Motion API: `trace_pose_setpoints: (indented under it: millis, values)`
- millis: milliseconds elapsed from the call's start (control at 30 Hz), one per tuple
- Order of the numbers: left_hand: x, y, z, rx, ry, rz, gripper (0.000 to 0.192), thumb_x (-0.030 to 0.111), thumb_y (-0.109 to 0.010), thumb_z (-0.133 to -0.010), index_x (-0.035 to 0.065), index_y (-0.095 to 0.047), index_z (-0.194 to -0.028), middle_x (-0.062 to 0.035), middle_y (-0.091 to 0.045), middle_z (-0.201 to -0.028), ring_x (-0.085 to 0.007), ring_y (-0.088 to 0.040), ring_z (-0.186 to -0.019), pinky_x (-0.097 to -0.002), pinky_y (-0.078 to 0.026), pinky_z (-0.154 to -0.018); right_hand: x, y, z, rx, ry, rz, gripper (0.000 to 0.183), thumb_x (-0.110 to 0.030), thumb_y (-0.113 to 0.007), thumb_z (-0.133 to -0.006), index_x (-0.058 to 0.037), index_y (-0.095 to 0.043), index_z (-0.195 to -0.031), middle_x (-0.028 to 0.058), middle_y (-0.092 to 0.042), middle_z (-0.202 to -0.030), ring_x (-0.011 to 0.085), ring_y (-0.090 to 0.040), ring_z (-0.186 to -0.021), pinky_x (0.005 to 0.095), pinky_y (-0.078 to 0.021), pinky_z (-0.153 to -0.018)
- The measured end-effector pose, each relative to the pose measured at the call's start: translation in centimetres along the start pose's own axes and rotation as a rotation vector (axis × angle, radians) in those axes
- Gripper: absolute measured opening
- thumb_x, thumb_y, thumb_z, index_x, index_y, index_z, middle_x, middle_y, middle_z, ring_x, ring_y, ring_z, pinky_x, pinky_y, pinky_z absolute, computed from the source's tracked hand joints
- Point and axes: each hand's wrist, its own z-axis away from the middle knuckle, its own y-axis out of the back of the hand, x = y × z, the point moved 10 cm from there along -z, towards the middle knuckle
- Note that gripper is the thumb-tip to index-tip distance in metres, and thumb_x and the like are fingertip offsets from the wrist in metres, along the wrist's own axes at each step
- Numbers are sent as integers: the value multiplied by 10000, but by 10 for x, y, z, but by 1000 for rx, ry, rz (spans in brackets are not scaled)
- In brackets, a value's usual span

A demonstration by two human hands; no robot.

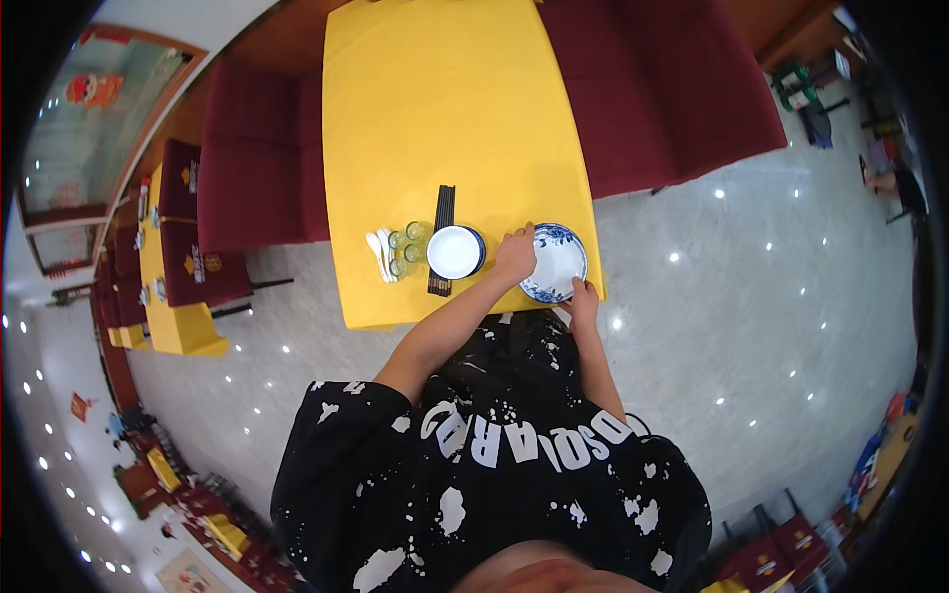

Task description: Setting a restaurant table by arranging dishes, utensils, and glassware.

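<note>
Both my hands hold a blue-and-white patterned plate (554, 259), perhaps the top of a stack, at the near right corner of the yellow-covered table (452, 118). My left hand (517, 253) grips its left rim; my right hand (583, 300) has its thumb on the near right rim. Left of my left hand sits a stack of white bowls (453, 253) with a blue-edged piece under it. Black chopsticks (445, 206) lie side by side, partly hidden beneath the bowls. Further left are several small glasses (397, 240) and several white spoons (377, 248).
Dark red upholstered seats stand along the table's left (259, 156) and right (667, 96) sides. Another yellow-covered table (178, 326) with chairs is at the left. Grey tiled floor (712, 311) extends to the right. A seated person's leg (880, 181) shows at the far right.
</note>
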Motion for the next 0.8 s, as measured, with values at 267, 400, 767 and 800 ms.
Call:
trace_pose_setpoints:
  millis: [267, 400, 767, 800]
  values:
    - [-4, 10, 16, -18, -2, 99, 493, 140, -553, -805, 47, -524, -1288, -182, -627, -1122, -342, -628, -986, -501, -474, -850, -1, -4, 3, 42, 111, 241, 382, -260, -534, -901, -22, -507, -1197, 115, -596, -1077, 243, -616, -904, 368, -545, -686]
    - [-4, 28, 60, 282, -207, 205, 475, 167, -541, -824, 68, -522, -1289, -178, -625, -1160, -344, -638, -980, -462, -491, -848, 7, -2, 18, 64, 48, 202, 380, -280, -512, -912, -32, -500, -1200, 123, -600, -1069, 256, -626, -884, 387, -535, -704]
    - [-63, 357, 312, 117, -915, 1113, 84, 73, -572, -663, 71, -651, -689, -80, -638, -685, -251, -618, -637, -326, -448, -585, 108, -21, 56, 167, -17, 1010, 314, -294, -524, -865, -20, -670, -812, 88, -652, -721, 177, -616, -653, 310, -467, -590]
    - [-62, 353, 336, -63, -465, 618, 96, 49, -585, -675, 48, -558, -583, -60, -592, -605, -252, -613, -619, -339, -469, -575, 112, -32, 52, -68, 255, 893, 371, -325, -526, -846, -18, -674, -699, 94, -628, -620, 188, -616, -653, 330, -460, -616]
